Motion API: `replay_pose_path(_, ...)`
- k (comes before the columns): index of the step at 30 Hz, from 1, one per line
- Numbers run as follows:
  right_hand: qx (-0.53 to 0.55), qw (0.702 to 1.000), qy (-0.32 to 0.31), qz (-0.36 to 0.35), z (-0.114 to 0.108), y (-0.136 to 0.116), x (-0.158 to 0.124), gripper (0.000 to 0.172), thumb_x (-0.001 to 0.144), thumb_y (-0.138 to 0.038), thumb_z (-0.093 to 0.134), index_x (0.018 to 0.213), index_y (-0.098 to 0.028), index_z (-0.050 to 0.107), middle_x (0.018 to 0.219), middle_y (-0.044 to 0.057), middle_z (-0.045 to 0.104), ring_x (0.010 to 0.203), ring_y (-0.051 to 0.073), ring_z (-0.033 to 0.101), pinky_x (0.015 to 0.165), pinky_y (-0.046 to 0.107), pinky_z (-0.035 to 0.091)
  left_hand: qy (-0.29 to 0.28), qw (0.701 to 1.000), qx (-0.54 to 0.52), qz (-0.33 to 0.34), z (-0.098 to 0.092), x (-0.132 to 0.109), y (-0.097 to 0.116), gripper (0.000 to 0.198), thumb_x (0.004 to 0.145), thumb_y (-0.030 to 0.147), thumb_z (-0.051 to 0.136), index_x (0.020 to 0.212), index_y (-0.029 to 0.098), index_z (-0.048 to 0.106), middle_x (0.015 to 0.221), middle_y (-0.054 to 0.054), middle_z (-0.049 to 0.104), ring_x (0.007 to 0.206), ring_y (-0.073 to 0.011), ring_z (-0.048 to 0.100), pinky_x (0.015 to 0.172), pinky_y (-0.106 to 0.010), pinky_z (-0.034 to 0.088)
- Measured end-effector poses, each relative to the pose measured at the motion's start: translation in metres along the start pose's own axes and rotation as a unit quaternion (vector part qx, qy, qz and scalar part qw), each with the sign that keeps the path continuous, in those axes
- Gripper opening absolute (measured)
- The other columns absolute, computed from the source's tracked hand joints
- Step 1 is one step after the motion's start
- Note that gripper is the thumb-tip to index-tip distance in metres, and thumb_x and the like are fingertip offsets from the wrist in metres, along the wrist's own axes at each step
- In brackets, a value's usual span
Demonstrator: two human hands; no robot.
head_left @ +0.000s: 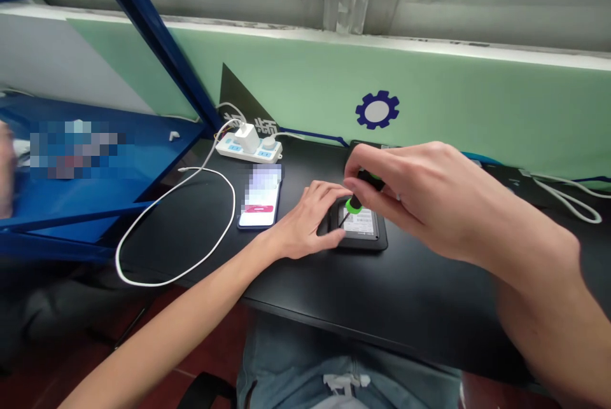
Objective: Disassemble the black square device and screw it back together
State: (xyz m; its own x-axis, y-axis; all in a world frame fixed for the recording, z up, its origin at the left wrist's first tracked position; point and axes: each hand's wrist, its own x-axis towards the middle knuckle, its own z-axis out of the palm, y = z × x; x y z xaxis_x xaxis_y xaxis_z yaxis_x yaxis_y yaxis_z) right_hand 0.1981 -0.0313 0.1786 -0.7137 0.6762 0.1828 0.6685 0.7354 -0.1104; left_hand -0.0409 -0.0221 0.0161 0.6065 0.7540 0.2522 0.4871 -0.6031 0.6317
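A black case with a white-labelled hard drive [365, 223] in it lies flat on the black desk. My left hand [310, 221] holds the case at its left side, with the thumb at the near left and the fingers over the far left corner. Above the case, my right hand [424, 186] is closed round the handle of a black and green screwdriver [354, 205]. The screwdriver slants down, and its thin shaft reaches the left edge of the drive. I cannot make out the screw under its tip.
Left of my left hand lies a phone [261, 196] with a lit screen. Behind it stands a white power strip [251, 147] with a charger, and a white cable [233, 205] loops over the desk. Blue metal bars [157, 46] rise at the left. Another person's hand [6, 170] shows at the far left.
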Motion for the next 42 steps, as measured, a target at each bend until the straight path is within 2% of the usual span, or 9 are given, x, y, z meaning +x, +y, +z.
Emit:
replay_pose_path(3, -0.01, 1.0, 0.003, 0.015, -0.002, -0.002, -0.003, 0.046, 0.123, -0.051, 0.039, 0.099, -0.022, 0.063, 0.065, -0.004, 0.05, 0.056, 0.016, 0.035, 0.062, 0.037, 0.024, -0.018, 1.0, 0.014, -0.004, 0.002, -0.002, 0.006, 0.096, 0.09, 0.064, 0.093, 0.169, 0.028, 0.053, 0.169, -0.021, 0.058, 0.159, -0.0481, 0.053, 0.133, -0.07, 0.047)
replay_pose_path(7, 0.046, 0.998, -0.013, -0.028, -0.002, -0.003, -0.003, 0.031, 0.118, -0.034, 0.042, 0.109, -0.019, 0.068, 0.08, 0.001, 0.065, 0.065, 0.016, 0.049, 0.067, 0.036, 0.031, -0.013, 1.0, 0.015, -0.009, 0.006, 0.001, 0.006, 0.107, 0.083, 0.06, 0.102, 0.172, 0.029, 0.051, 0.166, -0.02, 0.061, 0.158, -0.0487, 0.056, 0.134, -0.072, 0.047)
replay_pose_path(12, -0.014, 1.0, 0.015, 0.001, 0.003, -0.002, 0.0, 0.046, 0.124, -0.053, 0.039, 0.105, -0.02, 0.065, 0.063, -0.003, 0.052, 0.055, 0.015, 0.039, 0.063, 0.036, 0.025, -0.009, 1.0, -0.016, -0.017, 0.007, 0.001, 0.001, 0.104, 0.088, 0.061, 0.099, 0.172, 0.027, 0.05, 0.162, -0.02, 0.065, 0.152, -0.0472, 0.063, 0.129, -0.067, 0.054)
replay_pose_path(17, 0.021, 0.999, 0.019, -0.025, 0.007, -0.005, 0.003, 0.03, 0.116, -0.034, 0.043, 0.107, -0.02, 0.067, 0.074, 0.0, 0.06, 0.059, 0.016, 0.044, 0.064, 0.037, 0.029, 0.001, 0.999, -0.035, -0.002, 0.009, 0.001, -0.001, 0.104, 0.086, 0.053, 0.102, 0.171, 0.027, 0.047, 0.168, -0.019, 0.06, 0.159, -0.0444, 0.059, 0.131, -0.061, 0.054)
replay_pose_path(21, -0.05, 0.998, 0.024, 0.014, 0.006, -0.007, 0.004, 0.051, 0.122, -0.057, 0.036, 0.095, -0.024, 0.063, 0.057, -0.003, 0.042, 0.051, 0.016, 0.03, 0.062, 0.038, 0.023, -0.009, 0.999, -0.044, -0.008, 0.008, 0.002, 0.0, 0.103, 0.088, 0.054, 0.101, 0.172, 0.029, 0.047, 0.167, -0.018, 0.062, 0.159, -0.045, 0.061, 0.131, -0.061, 0.055)
replay_pose_path(26, -0.012, 1.0, 0.024, 0.003, 0.007, -0.005, 0.002, 0.038, 0.116, -0.04, 0.039, 0.106, -0.02, 0.07, 0.073, 0.001, 0.061, 0.055, 0.016, 0.041, 0.064, 0.038, 0.026, -0.01, 0.998, -0.057, 0.019, 0.006, 0.002, -0.001, 0.102, 0.088, 0.05, 0.102, 0.172, 0.029, 0.048, 0.167, -0.017, 0.061, 0.159, -0.0422, 0.062, 0.133, -0.058, 0.054)
replay_pose_path(30, -0.027, 0.999, 0.025, 0.016, 0.008, -0.002, 0.0, 0.054, 0.122, -0.056, 0.035, 0.103, -0.021, 0.071, 0.058, -0.002, 0.048, 0.052, 0.018, 0.039, 0.064, 0.038, 0.024, -0.004, 0.998, -0.055, 0.017, 0.008, 0.002, -0.004, 0.1, 0.088, 0.055, 0.101, 0.168, 0.025, 0.05, 0.163, -0.02, 0.064, 0.154, -0.0449, 0.065, 0.128, -0.06, 0.058)
replay_pose_path(34, 0.006, 1.0, 0.016, 0.008, 0.006, -0.002, 0.001, 0.039, 0.117, -0.041, 0.038, 0.108, -0.021, 0.07, 0.076, 0.003, 0.065, 0.06, 0.018, 0.047, 0.067, 0.038, 0.027, 0.0, 0.997, -0.069, 0.041, 0.009, 0.003, -0.008, 0.103, 0.087, 0.058, 0.1, 0.17, 0.025, 0.049, 0.164, -0.02, 0.063, 0.154, -0.0457, 0.065, 0.129, -0.063, 0.056)
replay_pose_path(42, 0.003, 1.0, 0.013, 0.005, 0.004, -0.003, 0.0, 0.039, 0.119, -0.046, 0.039, 0.107, -0.021, 0.066, 0.072, 0.0, 0.059, 0.059, 0.017, 0.04, 0.066, 0.038, 0.025, 0.001, 0.997, -0.061, 0.043, 0.01, 0.005, -0.008, 0.102, 0.087, 0.057, 0.1, 0.169, 0.025, 0.049, 0.161, -0.019, 0.064, 0.152, -0.0463, 0.065, 0.127, -0.063, 0.058)
